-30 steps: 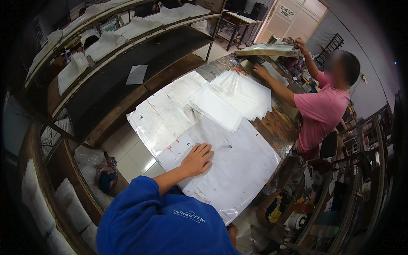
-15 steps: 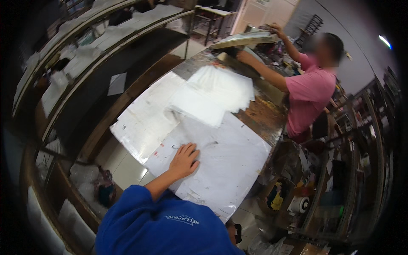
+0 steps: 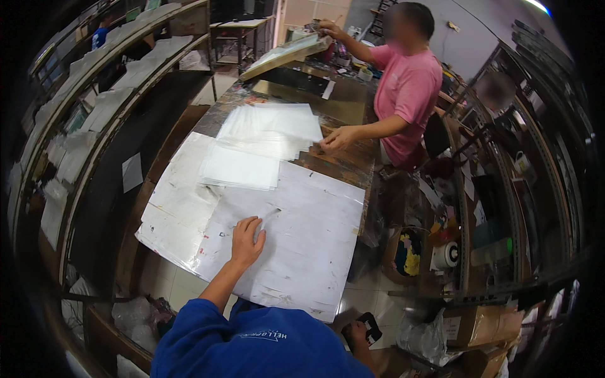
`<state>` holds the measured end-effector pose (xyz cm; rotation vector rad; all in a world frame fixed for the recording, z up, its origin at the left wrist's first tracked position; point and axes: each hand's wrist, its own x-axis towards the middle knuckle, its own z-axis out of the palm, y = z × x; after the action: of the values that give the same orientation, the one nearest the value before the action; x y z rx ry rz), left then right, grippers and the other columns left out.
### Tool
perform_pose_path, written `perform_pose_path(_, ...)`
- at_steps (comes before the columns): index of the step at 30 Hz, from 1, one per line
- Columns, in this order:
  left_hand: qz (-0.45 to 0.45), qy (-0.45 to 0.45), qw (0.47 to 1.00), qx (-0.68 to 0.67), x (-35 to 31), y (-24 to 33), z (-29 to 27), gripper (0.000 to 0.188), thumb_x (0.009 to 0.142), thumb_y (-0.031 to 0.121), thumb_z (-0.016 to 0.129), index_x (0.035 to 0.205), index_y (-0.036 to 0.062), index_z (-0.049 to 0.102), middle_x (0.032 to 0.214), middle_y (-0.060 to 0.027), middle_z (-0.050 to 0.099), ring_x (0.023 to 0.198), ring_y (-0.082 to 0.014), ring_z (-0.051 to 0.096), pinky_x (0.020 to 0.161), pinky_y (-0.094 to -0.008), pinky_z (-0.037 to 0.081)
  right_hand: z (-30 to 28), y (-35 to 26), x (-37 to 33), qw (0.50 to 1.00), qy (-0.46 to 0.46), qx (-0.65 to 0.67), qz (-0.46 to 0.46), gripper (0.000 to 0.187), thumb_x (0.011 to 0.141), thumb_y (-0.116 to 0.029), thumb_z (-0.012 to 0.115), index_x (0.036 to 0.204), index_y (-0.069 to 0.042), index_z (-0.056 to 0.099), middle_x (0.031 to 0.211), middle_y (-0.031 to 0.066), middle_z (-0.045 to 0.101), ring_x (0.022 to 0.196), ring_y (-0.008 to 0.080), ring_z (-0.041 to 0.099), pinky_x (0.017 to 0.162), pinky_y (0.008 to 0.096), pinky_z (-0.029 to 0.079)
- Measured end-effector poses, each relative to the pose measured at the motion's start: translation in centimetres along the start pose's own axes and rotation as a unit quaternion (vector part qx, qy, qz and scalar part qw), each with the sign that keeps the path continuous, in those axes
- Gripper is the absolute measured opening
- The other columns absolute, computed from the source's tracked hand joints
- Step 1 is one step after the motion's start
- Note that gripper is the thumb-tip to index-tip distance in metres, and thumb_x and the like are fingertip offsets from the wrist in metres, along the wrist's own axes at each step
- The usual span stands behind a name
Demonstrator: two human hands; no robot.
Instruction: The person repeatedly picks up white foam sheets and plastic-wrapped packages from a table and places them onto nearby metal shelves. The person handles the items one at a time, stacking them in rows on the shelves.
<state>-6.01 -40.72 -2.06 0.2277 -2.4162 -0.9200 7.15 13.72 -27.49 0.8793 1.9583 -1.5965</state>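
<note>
My left hand [image 3: 247,242] rests palm down on a large white sheet [image 3: 302,252] with dark scuffs, its fingers stretched out and nothing in them. Beyond my fingertips lies a stack of thin white sheets [image 3: 239,167], partly overlapping a spread pile of similar white sheets [image 3: 268,126]. Low at the right, below the table's near edge, my right hand [image 3: 358,335] is closed at a small black object [image 3: 370,327] with pale marks. What kind of object it is I cannot make out.
Across the table [image 3: 343,154], a co-worker in a pink shirt [image 3: 409,88] lifts a framed screen [image 3: 287,55] with one hand and reaches toward the pile with the other. Long racks [image 3: 129,183] curve along the left. Cluttered shelves [image 3: 485,208] and a cardboard box [image 3: 485,324] stand right.
My view has shifted. The co-worker's nearer hand has left the screen area and come down beside the white pile. My left hand still lies on the sheet; more of my right hand shows.
</note>
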Motion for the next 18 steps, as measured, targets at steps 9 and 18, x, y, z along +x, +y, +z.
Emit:
perform_pose_path(9,0.138,-0.017,0.985,0.102,10.1,1.7,5.4,0.034,0.078,0.011,0.067,0.111,0.0027,0.061,0.118,-0.0167,0.056,0.110,-0.0340,0.052,0.092,-0.0443,0.043,2.6,-2.1,-7.9,0.993,0.066,-0.074,0.057,0.028,0.090,-0.031,0.056,0.091,-0.004,0.062,0.071,0.0071,0.061,0.055,0.0160,0.058,0.046,0.0297,0.044)
perform_pose_path(18,0.251,-0.166,0.933,0.196,16.7,-4.9,12.7,0.005,0.077,0.004,0.059,0.077,-0.0004,0.060,0.080,-0.0206,0.060,0.078,-0.0370,0.059,0.071,-0.0483,0.048,1.7,3.2,-11.3,0.988,0.129,-0.019,0.079,0.040,0.092,-0.038,0.059,0.102,0.000,0.062,0.079,0.0082,0.065,0.065,0.0163,0.061,0.056,0.0312,0.050)
